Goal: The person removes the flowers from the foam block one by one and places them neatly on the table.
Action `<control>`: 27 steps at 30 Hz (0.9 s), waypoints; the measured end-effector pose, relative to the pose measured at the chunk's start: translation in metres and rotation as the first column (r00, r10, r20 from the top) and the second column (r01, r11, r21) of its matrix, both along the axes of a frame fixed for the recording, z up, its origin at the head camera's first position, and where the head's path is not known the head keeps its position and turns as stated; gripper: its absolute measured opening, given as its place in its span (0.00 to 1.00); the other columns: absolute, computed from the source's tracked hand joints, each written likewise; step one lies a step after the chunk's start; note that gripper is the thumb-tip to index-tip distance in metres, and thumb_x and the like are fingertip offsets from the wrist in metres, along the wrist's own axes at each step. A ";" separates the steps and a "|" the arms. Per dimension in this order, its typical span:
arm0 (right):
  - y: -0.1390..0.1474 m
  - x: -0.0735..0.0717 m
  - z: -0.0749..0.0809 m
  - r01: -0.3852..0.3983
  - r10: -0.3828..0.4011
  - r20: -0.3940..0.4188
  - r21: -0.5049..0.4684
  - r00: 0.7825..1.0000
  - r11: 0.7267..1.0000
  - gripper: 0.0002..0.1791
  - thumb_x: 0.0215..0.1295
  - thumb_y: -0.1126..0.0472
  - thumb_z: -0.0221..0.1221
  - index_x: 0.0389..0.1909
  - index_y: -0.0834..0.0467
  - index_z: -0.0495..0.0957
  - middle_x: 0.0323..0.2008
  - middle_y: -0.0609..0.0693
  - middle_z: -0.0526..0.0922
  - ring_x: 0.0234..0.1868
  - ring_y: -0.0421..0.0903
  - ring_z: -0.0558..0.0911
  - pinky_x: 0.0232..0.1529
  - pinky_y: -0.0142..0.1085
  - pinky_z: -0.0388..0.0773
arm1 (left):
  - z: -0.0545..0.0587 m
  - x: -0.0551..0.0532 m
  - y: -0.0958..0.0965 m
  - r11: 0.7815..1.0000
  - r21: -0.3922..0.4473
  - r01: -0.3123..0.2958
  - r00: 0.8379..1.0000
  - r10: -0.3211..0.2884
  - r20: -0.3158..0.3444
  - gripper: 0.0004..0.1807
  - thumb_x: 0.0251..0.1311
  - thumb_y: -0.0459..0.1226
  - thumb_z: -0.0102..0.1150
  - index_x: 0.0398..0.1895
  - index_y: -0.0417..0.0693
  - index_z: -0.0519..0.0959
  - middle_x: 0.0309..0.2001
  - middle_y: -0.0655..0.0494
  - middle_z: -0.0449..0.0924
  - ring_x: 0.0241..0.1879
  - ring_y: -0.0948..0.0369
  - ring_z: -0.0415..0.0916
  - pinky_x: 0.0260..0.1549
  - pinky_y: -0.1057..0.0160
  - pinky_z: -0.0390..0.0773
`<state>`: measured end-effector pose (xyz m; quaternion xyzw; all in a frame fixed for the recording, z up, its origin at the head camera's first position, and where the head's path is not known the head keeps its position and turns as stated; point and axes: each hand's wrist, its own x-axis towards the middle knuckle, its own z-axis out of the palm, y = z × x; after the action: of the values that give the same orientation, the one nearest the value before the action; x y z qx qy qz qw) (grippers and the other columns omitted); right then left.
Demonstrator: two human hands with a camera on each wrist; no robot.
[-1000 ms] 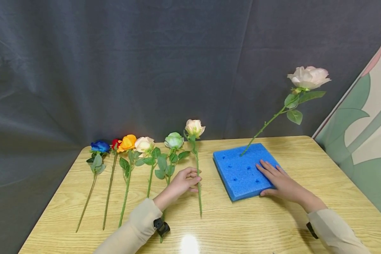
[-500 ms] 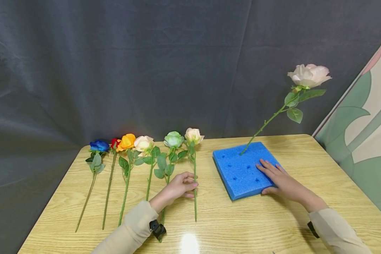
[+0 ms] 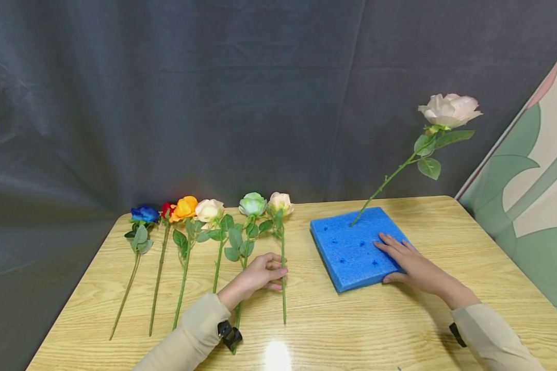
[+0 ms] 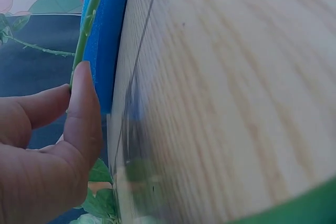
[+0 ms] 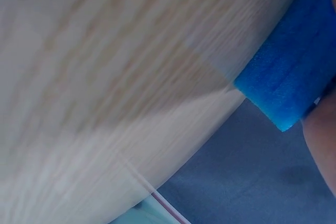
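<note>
Head view: nearest the camera, two beige sleeves reach over the wooden desk (image 3: 334,330). The left hand (image 3: 260,272) curls its fingers (image 3: 278,270) round the green stem of the cream rose (image 3: 280,203), pinching it about halfway along; the stem lies flat on the desk, bloom pointing away. The left wrist view shows the thumb (image 4: 84,108) pressed against that stem, the blue foam edge just behind. The right hand (image 3: 410,263) lies flat with straight, spread fingers on the near right part of the blue foam block (image 3: 348,247), pressing it down; the block sits right of the held stem, apart from it, and several small holes dot its top. Left of the held rose, side by side and close, lie a pale green rose (image 3: 252,204), a white rose (image 3: 210,209), an orange rose (image 3: 184,207), a red rose (image 3: 167,208) mostly hidden behind the orange one, and a blue rose (image 3: 145,213); their leaves overlap between stems. At the block's far corner a tall pink rose (image 3: 450,110) stands stuck in, leaning right. Behind hangs a dark grey curtain (image 3: 213,103); a patterned panel (image 3: 534,190) leans at the right
</note>
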<state>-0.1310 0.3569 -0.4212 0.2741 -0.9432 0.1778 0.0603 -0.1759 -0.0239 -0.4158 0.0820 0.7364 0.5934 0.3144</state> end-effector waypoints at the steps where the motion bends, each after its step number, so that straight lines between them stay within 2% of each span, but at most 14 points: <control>1: 0.000 0.000 0.000 0.000 0.000 0.007 -0.007 1.000 1.000 0.42 0.54 0.51 0.65 0.67 0.63 0.63 0.68 0.69 0.60 0.76 0.33 0.40 0.68 0.13 0.24 | 0.000 0.000 0.000 1.000 -0.003 -0.001 1.000 0.001 0.004 0.27 0.68 0.33 0.52 0.66 0.30 0.59 0.58 0.33 0.70 0.43 0.56 0.80 0.40 0.62 0.86; 3: 0.000 0.000 0.000 0.000 0.001 0.020 -0.019 1.000 1.000 0.41 0.54 0.51 0.65 0.67 0.63 0.63 0.69 0.69 0.60 0.77 0.39 0.42 0.68 0.13 0.24 | 0.000 0.001 0.000 1.000 -0.010 -0.002 1.000 0.002 0.013 0.27 0.68 0.33 0.52 0.66 0.30 0.59 0.58 0.33 0.69 0.43 0.56 0.80 0.40 0.62 0.86; 6: 0.001 -0.001 0.001 0.021 -0.018 0.060 -0.038 0.998 0.999 0.40 0.54 0.51 0.66 0.66 0.62 0.64 0.69 0.68 0.60 0.76 0.56 0.50 0.67 0.12 0.25 | -0.001 0.001 0.000 1.000 -0.015 0.002 1.000 -0.002 0.024 0.27 0.67 0.32 0.52 0.66 0.29 0.59 0.58 0.32 0.69 0.44 0.53 0.81 0.40 0.61 0.86; 7: 0.001 -0.001 0.002 0.027 -0.023 0.088 -0.045 0.996 0.999 0.40 0.54 0.51 0.65 0.66 0.61 0.64 0.70 0.68 0.59 0.74 0.62 0.53 0.70 0.16 0.27 | -0.001 0.002 0.000 1.000 -0.015 0.005 1.000 -0.004 0.025 0.27 0.67 0.32 0.52 0.66 0.29 0.59 0.58 0.32 0.69 0.45 0.51 0.80 0.40 0.61 0.86; 10: 0.001 -0.002 0.005 0.050 -0.040 0.153 -0.064 0.987 0.997 0.40 0.54 0.51 0.65 0.67 0.60 0.64 0.71 0.68 0.57 0.69 0.73 0.56 0.79 0.40 0.40 | -0.002 0.002 0.000 1.000 -0.012 0.012 1.000 -0.012 0.026 0.28 0.66 0.30 0.53 0.66 0.27 0.58 0.57 0.31 0.69 0.49 0.48 0.79 0.41 0.60 0.85; 11: 0.002 -0.003 0.006 0.050 -0.037 0.167 -0.072 0.985 0.996 0.40 0.54 0.51 0.65 0.66 0.60 0.64 0.71 0.67 0.57 0.68 0.75 0.56 0.77 0.50 0.45 | -0.002 0.002 -0.001 1.000 -0.014 0.015 1.000 -0.015 0.024 0.29 0.66 0.29 0.53 0.66 0.27 0.57 0.58 0.31 0.69 0.50 0.47 0.79 0.42 0.60 0.85; 13: 0.003 -0.004 0.007 0.043 -0.029 0.186 -0.075 0.982 0.996 0.39 0.54 0.51 0.65 0.66 0.60 0.65 0.71 0.67 0.56 0.66 0.77 0.55 0.66 0.65 0.54 | -0.001 0.002 -0.002 1.000 -0.020 0.018 1.000 -0.018 0.022 0.29 0.65 0.28 0.54 0.66 0.26 0.57 0.57 0.31 0.70 0.50 0.47 0.79 0.42 0.59 0.85; 14: 0.003 -0.004 0.008 0.037 -0.024 0.179 -0.070 0.984 0.997 0.39 0.54 0.52 0.66 0.66 0.60 0.65 0.71 0.66 0.57 0.66 0.77 0.56 0.62 0.67 0.57 | -0.001 0.002 -0.003 1.000 -0.025 0.019 1.000 -0.018 0.021 0.30 0.64 0.28 0.54 0.66 0.25 0.57 0.57 0.31 0.70 0.50 0.47 0.79 0.42 0.59 0.85; 15: 0.004 -0.005 0.008 0.028 -0.018 0.161 -0.061 0.987 0.998 0.38 0.53 0.52 0.66 0.65 0.59 0.66 0.71 0.66 0.58 0.66 0.77 0.57 0.64 0.63 0.60 | -0.001 0.002 -0.003 0.999 -0.031 0.018 1.000 -0.018 0.021 0.30 0.64 0.27 0.54 0.66 0.25 0.56 0.57 0.31 0.70 0.49 0.48 0.79 0.41 0.59 0.85; 18: 0.006 -0.006 0.009 0.006 -0.003 0.110 -0.022 0.994 1.000 0.37 0.53 0.51 0.66 0.64 0.57 0.68 0.70 0.64 0.60 0.67 0.72 0.60 0.71 0.39 0.62 | 0.001 0.003 -0.005 0.999 -0.053 0.005 1.000 -0.004 0.022 0.30 0.63 0.26 0.54 0.66 0.25 0.57 0.56 0.32 0.71 0.47 0.49 0.80 0.41 0.59 0.86; 21: 0.008 -0.007 0.009 -0.002 0.001 0.068 0.025 0.998 1.000 0.36 0.52 0.52 0.67 0.63 0.55 0.69 0.68 0.65 0.61 0.67 0.68 0.62 0.65 0.30 0.66 | 0.002 0.003 -0.007 0.998 -0.065 -0.015 0.999 0.017 0.029 0.28 0.64 0.26 0.53 0.65 0.26 0.58 0.56 0.31 0.71 0.47 0.48 0.79 0.40 0.58 0.86; 23: 0.010 -0.009 0.010 -0.010 0.007 0.069 0.043 0.998 0.999 0.36 0.51 0.53 0.68 0.63 0.55 0.70 0.68 0.67 0.61 0.66 0.69 0.63 0.61 0.42 0.73 | 0.002 0.003 -0.008 0.997 -0.070 -0.027 0.999 0.029 0.032 0.27 0.64 0.26 0.53 0.64 0.26 0.58 0.56 0.31 0.70 0.48 0.47 0.79 0.40 0.57 0.86; 25: 0.011 -0.011 0.012 -0.014 0.009 0.067 0.067 0.998 0.998 0.36 0.49 0.55 0.69 0.62 0.54 0.70 0.67 0.69 0.60 0.63 0.71 0.65 0.54 0.55 0.75 | 0.002 0.003 -0.009 0.997 -0.075 -0.034 0.999 0.037 0.034 0.27 0.64 0.26 0.53 0.64 0.26 0.59 0.56 0.30 0.69 0.48 0.47 0.79 0.40 0.57 0.86; 27: 0.013 -0.012 0.013 -0.021 0.017 0.062 0.077 0.998 0.997 0.36 0.48 0.57 0.70 0.62 0.55 0.70 0.65 0.72 0.60 0.61 0.73 0.66 0.52 0.58 0.75 | 0.001 0.004 -0.009 0.996 -0.081 -0.034 0.999 0.037 0.032 0.27 0.64 0.26 0.53 0.64 0.27 0.59 0.56 0.31 0.69 0.47 0.47 0.79 0.40 0.57 0.86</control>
<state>-0.1433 0.3701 -0.4086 0.2796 -0.9482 0.1499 0.0187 -0.1722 -0.0331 -0.4144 0.0461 0.7555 0.5703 0.3193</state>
